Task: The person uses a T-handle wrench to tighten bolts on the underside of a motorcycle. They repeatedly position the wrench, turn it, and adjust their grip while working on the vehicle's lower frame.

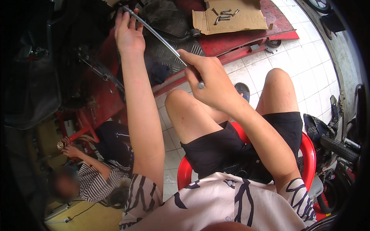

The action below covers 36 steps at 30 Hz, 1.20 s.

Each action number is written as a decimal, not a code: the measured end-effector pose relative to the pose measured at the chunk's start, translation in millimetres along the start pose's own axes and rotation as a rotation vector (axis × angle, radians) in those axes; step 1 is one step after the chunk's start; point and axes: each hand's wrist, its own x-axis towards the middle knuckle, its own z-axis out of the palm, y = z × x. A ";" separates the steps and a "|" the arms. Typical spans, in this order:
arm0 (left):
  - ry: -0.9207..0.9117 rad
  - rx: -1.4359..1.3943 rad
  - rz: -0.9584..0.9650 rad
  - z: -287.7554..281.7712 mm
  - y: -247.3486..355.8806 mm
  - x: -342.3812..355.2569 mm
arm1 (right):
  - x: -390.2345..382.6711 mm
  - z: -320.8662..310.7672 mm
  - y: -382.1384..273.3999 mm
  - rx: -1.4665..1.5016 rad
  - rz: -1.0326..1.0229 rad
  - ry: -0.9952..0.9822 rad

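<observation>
A long chrome bar-shaped wrench (pixel 158 35) runs slantwise from the top of the view down to my right hand (pixel 211 77). The fingers of that hand are wrapped round its near end, and the rod's round tip shows below them. By the wrench's far end is my left hand (pixel 131 36), palm up, fingers stretched out and apart. These fingers lie at or just under the shaft; whether they bear on it I cannot tell. Whatever the far end meets is dark and cut off by the top edge.
Several bolts lie on a flattened cardboard box (pixel 208 24) on the red platform (pixel 231 54). Dark motorcycle parts (pixel 34 77) fill the left. I sit on a red plastic chair (pixel 308 158). Lower left, a person in a striped shirt (pixel 96 181) holds a round brass-coloured part. A tyre (pixel 339 149) lies right.
</observation>
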 end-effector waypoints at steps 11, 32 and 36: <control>0.024 0.014 -0.024 4.2 7.6 1.0 | -1.2 6.9 -2.7 0.026 -0.042 0.032; -0.285 -0.337 -0.417 -2.4 26.8 -43.2 | 30.0 14.2 -37.1 0.417 0.215 -0.056; -0.454 -0.424 -0.473 -10.4 22.7 -76.2 | 34.7 8.4 -49.7 0.593 0.354 -0.176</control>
